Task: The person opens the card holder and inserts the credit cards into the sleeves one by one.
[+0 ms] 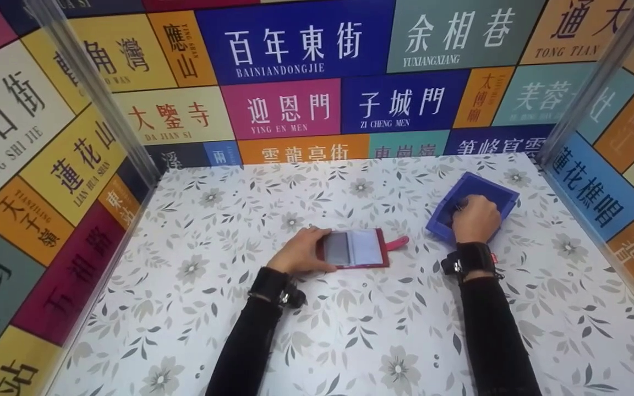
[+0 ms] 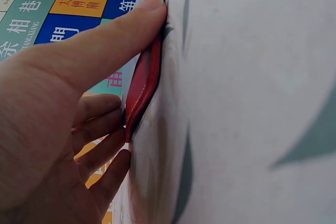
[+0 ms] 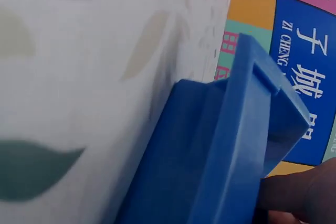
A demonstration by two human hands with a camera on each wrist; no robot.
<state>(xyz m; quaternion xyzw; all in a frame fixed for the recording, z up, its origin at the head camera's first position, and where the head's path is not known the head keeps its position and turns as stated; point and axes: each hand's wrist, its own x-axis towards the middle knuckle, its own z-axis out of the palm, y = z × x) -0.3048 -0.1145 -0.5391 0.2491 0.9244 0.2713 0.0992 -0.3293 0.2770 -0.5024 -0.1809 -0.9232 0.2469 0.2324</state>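
A red card holder (image 1: pixel 384 254) lies spread open on the table, with clear sleeves showing inside and a pinkish-red strap pointing right. My left hand (image 1: pixel 301 250) holds its left end, thumb along the near edge and fingers at the far side. In the left wrist view the thumb of the left hand (image 2: pixel 100 72) touches the red edge (image 2: pixel 144 85). On the right, my right hand (image 1: pixel 476 219) reaches down into a blue box (image 1: pixel 487 190). Its fingers are mostly hidden, and something dark shows beside them. The right wrist view shows the box's outer wall (image 3: pixel 210 145) and part of the right hand (image 3: pixel 304 195).
The table (image 1: pixel 372 341) has a white covering with grey flowers and leaves. Upright panels with colourful street-name signs (image 1: pixel 295 49) stand behind and on both sides. Clear corner strips (image 1: pixel 102 93) join the panels.
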